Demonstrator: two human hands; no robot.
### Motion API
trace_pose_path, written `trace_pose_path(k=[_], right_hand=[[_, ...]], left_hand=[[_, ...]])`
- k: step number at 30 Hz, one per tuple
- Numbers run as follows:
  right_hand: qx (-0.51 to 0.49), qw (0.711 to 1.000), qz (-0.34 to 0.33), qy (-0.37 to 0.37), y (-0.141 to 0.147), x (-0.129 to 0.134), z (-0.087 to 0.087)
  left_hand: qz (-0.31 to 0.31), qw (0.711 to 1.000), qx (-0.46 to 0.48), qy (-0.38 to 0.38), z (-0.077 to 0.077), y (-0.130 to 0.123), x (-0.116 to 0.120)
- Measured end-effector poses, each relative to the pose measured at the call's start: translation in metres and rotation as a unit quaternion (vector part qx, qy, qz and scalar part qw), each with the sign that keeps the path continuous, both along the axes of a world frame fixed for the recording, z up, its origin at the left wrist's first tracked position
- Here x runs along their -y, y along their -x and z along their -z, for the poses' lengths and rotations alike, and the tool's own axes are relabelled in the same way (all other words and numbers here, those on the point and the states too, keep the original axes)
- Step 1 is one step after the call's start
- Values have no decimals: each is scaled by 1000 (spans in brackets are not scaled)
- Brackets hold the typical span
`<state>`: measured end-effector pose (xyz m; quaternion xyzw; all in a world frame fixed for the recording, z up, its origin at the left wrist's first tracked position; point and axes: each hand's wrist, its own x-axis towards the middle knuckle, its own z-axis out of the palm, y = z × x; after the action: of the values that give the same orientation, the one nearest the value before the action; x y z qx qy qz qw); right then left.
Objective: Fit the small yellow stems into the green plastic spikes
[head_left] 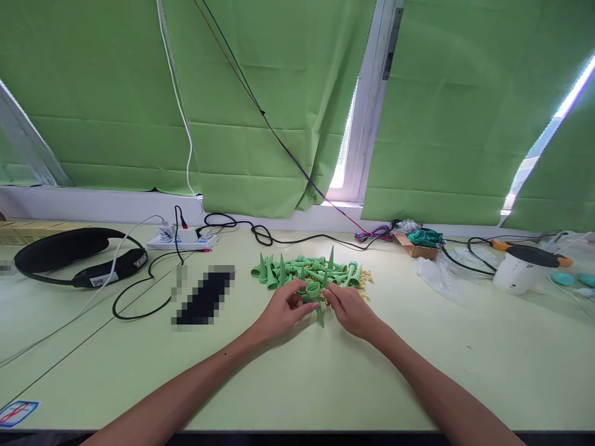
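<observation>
My left hand (289, 305) is closed around a hollow green plastic spike (313, 290), its round open end up and its pointed tip slanting down towards me. Close beside it, the fingertips of my right hand (348, 308) are pinched together near the spike's rim; what they hold, if anything, is too small to make out. Just beyond both hands lies a pile of similar green spikes (297, 267), some standing on their wide ends with points up. Small yellow plastic pieces (367, 276) are scattered at the pile's right side and partly under it.
Left of the pile are a blurred-out dark object (207, 297), a black neckband device (83, 272) and a white power strip (183, 240) with cables. To the right stand a small cardboard box (413, 246), clear plastic bags (439, 275) and a white container (520, 269). Green curtains hang behind.
</observation>
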<state>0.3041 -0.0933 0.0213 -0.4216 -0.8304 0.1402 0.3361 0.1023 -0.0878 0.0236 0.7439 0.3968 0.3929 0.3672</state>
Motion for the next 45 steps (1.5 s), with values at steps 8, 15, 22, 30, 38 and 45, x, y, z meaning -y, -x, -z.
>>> trace_pose_path(k=[8, 15, 22, 30, 38, 45], right_hand=[[-13, 1000, -10, 4, 0, 1, 1], [-20, 1000, -20, 5, 0, 2, -1], [-13, 1000, -19, 0, 2, 2, 0], [-11, 999, -32, -1, 3, 6, -1], [-24, 998, -32, -44, 3, 3, 1], [-29, 996, -43, -76, 3, 1, 3]], left_hand=[[-12, 998, -4, -57, 5, 0, -1], [-10, 993, -30, -110, 6, 0, -1], [-10, 994, -38, -102, 7, 1, -3], [-32, 995, -35, -91, 6, 1, -3], [-49, 997, -15, -50, 1, 0, -4], [-40, 998, 18, 38, 4, -1, -4]])
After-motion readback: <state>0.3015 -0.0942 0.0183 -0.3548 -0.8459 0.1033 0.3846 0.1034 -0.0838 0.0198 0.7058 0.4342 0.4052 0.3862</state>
